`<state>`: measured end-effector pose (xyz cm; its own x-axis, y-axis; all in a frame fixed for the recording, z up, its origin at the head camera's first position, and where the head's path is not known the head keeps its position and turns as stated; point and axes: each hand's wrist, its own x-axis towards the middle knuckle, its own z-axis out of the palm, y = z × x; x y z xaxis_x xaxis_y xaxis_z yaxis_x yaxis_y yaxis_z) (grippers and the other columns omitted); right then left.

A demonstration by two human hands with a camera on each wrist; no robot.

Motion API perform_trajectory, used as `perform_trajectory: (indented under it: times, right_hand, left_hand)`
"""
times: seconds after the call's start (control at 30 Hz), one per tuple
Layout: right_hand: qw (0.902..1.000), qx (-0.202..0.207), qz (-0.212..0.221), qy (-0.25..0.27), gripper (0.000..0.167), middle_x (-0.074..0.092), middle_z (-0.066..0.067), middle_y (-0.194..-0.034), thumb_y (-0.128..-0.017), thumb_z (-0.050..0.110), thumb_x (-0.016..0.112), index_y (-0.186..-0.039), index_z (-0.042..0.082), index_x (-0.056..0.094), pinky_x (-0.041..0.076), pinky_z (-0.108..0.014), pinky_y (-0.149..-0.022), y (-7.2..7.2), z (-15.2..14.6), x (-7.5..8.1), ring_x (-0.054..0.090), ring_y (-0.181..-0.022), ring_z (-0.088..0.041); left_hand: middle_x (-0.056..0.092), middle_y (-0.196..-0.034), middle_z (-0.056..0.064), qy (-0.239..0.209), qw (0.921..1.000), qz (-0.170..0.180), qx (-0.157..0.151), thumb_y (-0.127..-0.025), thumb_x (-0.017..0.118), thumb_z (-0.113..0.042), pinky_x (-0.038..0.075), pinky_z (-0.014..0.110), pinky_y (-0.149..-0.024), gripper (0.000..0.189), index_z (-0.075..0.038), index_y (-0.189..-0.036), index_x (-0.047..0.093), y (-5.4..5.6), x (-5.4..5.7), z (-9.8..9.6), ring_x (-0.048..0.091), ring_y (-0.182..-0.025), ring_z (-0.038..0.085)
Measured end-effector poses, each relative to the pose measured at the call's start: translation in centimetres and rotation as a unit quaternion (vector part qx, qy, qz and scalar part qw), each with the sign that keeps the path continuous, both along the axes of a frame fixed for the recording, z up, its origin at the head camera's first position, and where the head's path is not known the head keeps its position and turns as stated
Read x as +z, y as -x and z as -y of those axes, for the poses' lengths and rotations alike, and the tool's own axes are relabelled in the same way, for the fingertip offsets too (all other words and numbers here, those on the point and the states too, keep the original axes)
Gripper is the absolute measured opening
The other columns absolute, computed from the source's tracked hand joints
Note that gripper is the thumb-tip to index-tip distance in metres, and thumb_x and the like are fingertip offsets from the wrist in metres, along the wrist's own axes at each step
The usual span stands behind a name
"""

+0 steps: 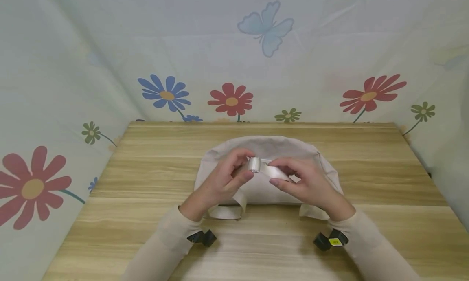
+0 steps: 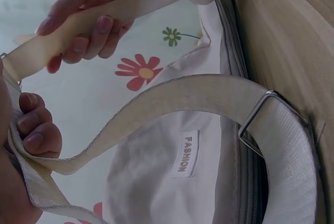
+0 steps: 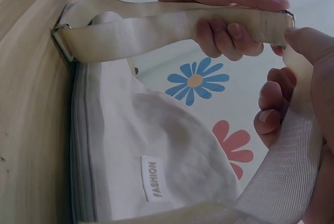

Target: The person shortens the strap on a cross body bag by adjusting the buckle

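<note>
A pale cream bag (image 1: pixel 278 193) with a curved top lies on the table, a small "FASHION" label (image 2: pixel 186 153) on its side. Above it, both hands hold its webbing strap (image 1: pixel 276 173). My left hand (image 1: pixel 224 176) pinches the strap at a metal buckle (image 1: pixel 254 164), thumb and fingers on either side. To its right, my right hand (image 1: pixel 307 181) grips the strap between thumb and curled fingers. A loop of strap with a rectangular metal slider (image 2: pixel 255 122) hangs below the left hand. Part of the buckle is hidden by fingers in the wrist views.
The wood-grain table (image 1: pixel 146 167) extends around the bag on all sides. A pale curtain (image 1: pixel 205 40) with printed flowers and a butterfly stands behind and beside it. Dark wrist devices (image 1: pixel 202 237) sit at both sleeves.
</note>
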<state>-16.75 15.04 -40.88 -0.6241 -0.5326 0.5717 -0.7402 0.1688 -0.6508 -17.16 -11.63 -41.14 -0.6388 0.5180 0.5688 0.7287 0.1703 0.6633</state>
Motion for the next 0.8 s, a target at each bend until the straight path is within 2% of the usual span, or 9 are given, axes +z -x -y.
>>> perform_trajectory:
  times: [0.13,0.23,0.33,0.4,0.5,0.57,0.67,0.8]
  right_hand:
    - [0.9996,0.006,-0.005,0.027,0.028,0.077,-0.005,-0.100,-0.096,0.010,0.083,-0.120,0.003,0.073,0.053,-0.018,-0.065,-0.1,0.5,-0.4,0.064,-0.077,-0.006]
    - [0.9986,0.009,-0.015,0.050,0.028,0.076,-0.008,-0.099,-0.100,0.020,0.079,-0.120,0.001,0.072,0.052,-0.018,-0.064,0.0,0.7,-0.8,0.064,-0.077,-0.005]
    - [0.9974,0.012,-0.026,0.066,0.029,0.076,-0.011,-0.100,-0.102,0.022,0.077,-0.119,0.000,0.072,0.052,-0.017,-0.064,0.1,1.0,-1.0,0.064,-0.078,-0.005]
    - [0.9975,0.009,-0.028,0.064,0.030,0.077,-0.012,-0.101,-0.102,0.023,0.077,-0.120,0.000,0.072,0.052,-0.017,-0.065,0.0,1.1,-1.0,0.064,-0.079,-0.005]
    - [0.9979,-0.004,-0.042,0.049,0.031,0.077,-0.010,-0.101,-0.102,0.025,0.077,-0.120,0.001,0.072,0.052,-0.017,-0.066,-0.2,1.4,-0.7,0.062,-0.079,-0.006]
    - [0.9981,-0.020,-0.050,0.029,0.031,0.077,-0.007,-0.103,-0.102,0.028,0.077,-0.120,0.003,0.073,0.051,-0.016,-0.067,-0.4,1.6,-0.5,0.061,-0.079,-0.006]
    - [0.9976,-0.042,-0.056,-0.001,0.030,0.078,-0.005,-0.107,-0.098,0.024,0.083,-0.120,0.007,0.074,0.051,-0.016,-0.070,-0.7,1.7,-0.2,0.061,-0.081,-0.007]
    - [0.9963,-0.063,-0.052,-0.027,0.036,0.078,-0.003,-0.107,-0.087,0.008,0.090,-0.120,0.009,0.074,0.050,-0.016,-0.071,-0.8,1.3,-0.2,0.059,-0.082,-0.007]
  left_hand:
    - [0.050,-0.073,0.002,-0.006,0.9999,-0.005,-0.012,-0.111,0.048,-0.057,0.036,0.024,-0.058,0.061,0.000,-0.132,0.052,0.0,0.0,-0.2,0.039,-0.062,0.006]
    - [0.052,-0.075,0.001,-0.003,0.9998,-0.010,-0.016,-0.111,0.048,-0.057,0.037,0.023,-0.059,0.060,-0.001,-0.133,0.052,-0.1,0.0,-0.2,0.040,-0.063,0.005]
    - [0.053,-0.076,0.001,0.001,0.9998,-0.002,-0.017,-0.112,0.049,-0.055,0.037,0.022,-0.060,0.058,-0.002,-0.135,0.050,-0.2,-0.1,-0.2,0.040,-0.064,0.004]
    - [0.057,-0.080,0.002,0.000,0.9998,0.010,-0.020,-0.112,0.055,-0.046,0.040,0.022,-0.062,0.049,-0.003,-0.136,0.049,-0.3,-0.1,-0.3,0.044,-0.067,0.004]
    - [0.065,-0.092,0.005,0.012,0.9993,0.036,-0.007,-0.107,0.066,-0.028,0.046,0.023,-0.070,0.038,-0.006,-0.135,0.051,-0.5,-0.1,-0.4,0.053,-0.076,0.006]
    - [0.069,-0.101,0.004,0.026,0.9983,0.052,0.010,-0.102,0.070,-0.019,0.050,0.025,-0.078,0.038,-0.008,-0.134,0.054,-0.7,0.1,-0.6,0.058,-0.084,0.008]
    - [0.071,-0.105,0.002,0.041,0.9965,0.062,0.039,-0.099,0.072,-0.017,0.052,0.027,-0.084,0.034,-0.011,-0.130,0.060,-0.9,0.3,-0.8,0.062,-0.091,0.011]
    - [0.073,-0.109,0.003,0.045,0.9948,0.071,0.058,-0.101,0.072,-0.017,0.053,0.028,-0.086,0.030,-0.010,-0.129,0.064,-1.0,0.5,-0.6,0.063,-0.094,0.014]
